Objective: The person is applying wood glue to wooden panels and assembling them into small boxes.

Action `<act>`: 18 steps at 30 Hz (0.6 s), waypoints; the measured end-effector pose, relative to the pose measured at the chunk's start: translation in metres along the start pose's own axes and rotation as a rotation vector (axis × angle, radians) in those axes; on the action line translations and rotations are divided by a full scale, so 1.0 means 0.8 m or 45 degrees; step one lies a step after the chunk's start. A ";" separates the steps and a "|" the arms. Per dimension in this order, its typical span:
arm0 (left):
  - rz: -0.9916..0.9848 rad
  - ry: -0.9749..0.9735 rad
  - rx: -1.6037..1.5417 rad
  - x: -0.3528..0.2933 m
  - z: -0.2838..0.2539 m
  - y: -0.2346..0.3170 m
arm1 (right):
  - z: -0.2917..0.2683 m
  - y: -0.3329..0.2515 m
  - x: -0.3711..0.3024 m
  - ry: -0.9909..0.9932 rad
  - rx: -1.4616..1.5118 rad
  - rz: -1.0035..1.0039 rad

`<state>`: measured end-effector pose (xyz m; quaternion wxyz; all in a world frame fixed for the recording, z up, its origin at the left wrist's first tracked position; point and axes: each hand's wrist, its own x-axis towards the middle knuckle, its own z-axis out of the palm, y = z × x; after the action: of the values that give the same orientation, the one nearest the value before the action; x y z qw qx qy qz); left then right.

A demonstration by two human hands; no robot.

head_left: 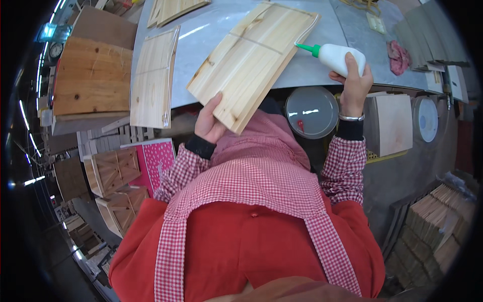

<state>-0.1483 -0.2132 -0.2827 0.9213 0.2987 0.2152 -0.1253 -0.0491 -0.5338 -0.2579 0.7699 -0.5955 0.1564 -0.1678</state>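
Observation:
My left hand (210, 123) grips the near corner of a pale wooden board (251, 58), thumb on its top face, and the board slants up and away to the right. A pencil-like line crosses its face. My right hand (356, 85) is closed around a white squeeze glue bottle (336, 56). The green nozzle (308, 49) points left, its tip at the board's far right edge, where a white glue bead (308, 31) runs toward the corner. To the left, a second wooden board (155, 75) lies on the table, with a shiny white streak on its right end.
The grey table (302, 75) spans the far side. More boards (176, 11) lie at its back left, and a pink cloth (398, 57) at its right. Below stand a lidded round bucket (312, 113) and stacked panels (395, 123). Wooden crates (113, 171) are at left.

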 end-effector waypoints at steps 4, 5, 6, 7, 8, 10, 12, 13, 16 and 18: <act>-0.013 -0.049 -0.038 0.014 0.007 0.010 | 0.005 -0.008 -0.041 -0.147 -0.050 0.030; -0.004 -0.068 -0.030 0.017 0.011 0.011 | 0.007 -0.008 -0.052 -0.191 -0.058 0.017; 0.004 -0.088 -0.023 0.020 0.014 0.012 | 0.008 -0.009 -0.062 -0.233 -0.066 0.004; 0.011 -0.106 -0.015 0.023 0.016 0.013 | 0.010 -0.010 -0.072 -0.245 -0.068 0.016; 0.018 -0.089 -0.023 0.023 0.017 0.013 | 0.011 -0.011 -0.083 -0.284 -0.097 0.003; 0.014 -0.091 -0.015 0.023 0.016 0.015 | 0.011 -0.012 -0.105 -0.366 -0.156 -0.020; 0.016 -0.086 -0.018 0.022 0.016 0.015 | 0.008 -0.006 -0.124 -0.423 -0.211 -0.058; 0.005 -0.098 -0.017 0.023 0.018 0.015 | 0.006 -0.002 -0.132 -0.462 -0.262 -0.107; -0.013 -0.115 -0.020 0.023 0.019 0.014 | 0.008 -0.005 -0.148 -0.491 -0.313 -0.169; -0.001 -0.125 -0.025 0.026 0.020 0.013 | 0.012 -0.011 -0.155 -0.457 -0.308 -0.209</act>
<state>-0.1215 -0.2167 -0.2756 0.9335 0.2831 0.1710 -0.1381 -0.1562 -0.4724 -0.2421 0.6924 -0.7143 -0.0131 -0.1011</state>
